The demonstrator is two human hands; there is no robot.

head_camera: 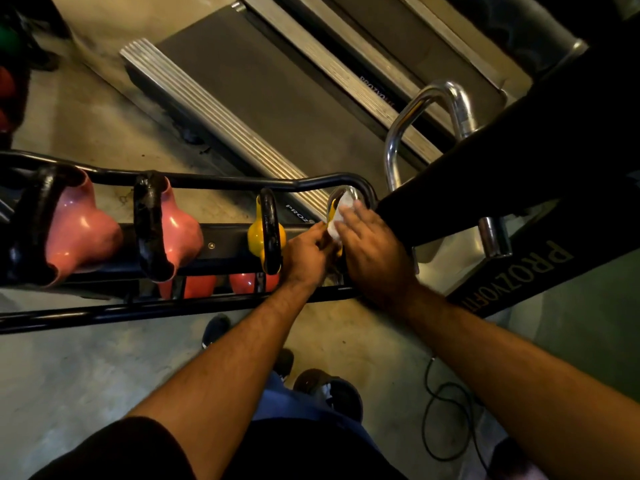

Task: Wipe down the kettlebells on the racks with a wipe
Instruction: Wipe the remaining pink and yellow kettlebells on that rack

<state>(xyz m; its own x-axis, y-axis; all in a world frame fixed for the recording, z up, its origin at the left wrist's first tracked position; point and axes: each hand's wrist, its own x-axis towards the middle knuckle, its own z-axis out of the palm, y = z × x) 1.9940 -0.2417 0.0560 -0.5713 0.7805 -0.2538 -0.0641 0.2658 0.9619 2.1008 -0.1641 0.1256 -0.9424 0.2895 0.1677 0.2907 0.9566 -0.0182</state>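
Right fingers: laid nearly straight over a white wipe (341, 216), pressing it onto the chrome handle of the end kettlebell (333, 206), just right of the frame's middle.
Right hand (372, 252): palm down, back toward the camera, forearm running off to the lower right corner.
Left fingers: curled in against the near side of the same kettlebell; how firmly they grip I cannot tell, as the hand hides them.
Left hand (306, 252): just beside the right one, nearly touching it, forearm going down to the lower centre.
Wiped kettlebell: yellow body mostly hidden under both hands, at the right end of the black rack (194, 181).
Neighbours: a yellow kettlebell with black handle (265, 237) just left of the left hand; two pink kettlebells (81, 230) farther left; red ones on the tier below.
Close by: a black upright (512, 188) with gold lettering presses in on the right, touching distance from the right hand.
Behind: treadmill deck (263, 95) across the upper middle, chrome rail (426, 112) upper right.
Floor: concrete, a black cable (446, 420) looped at lower right.
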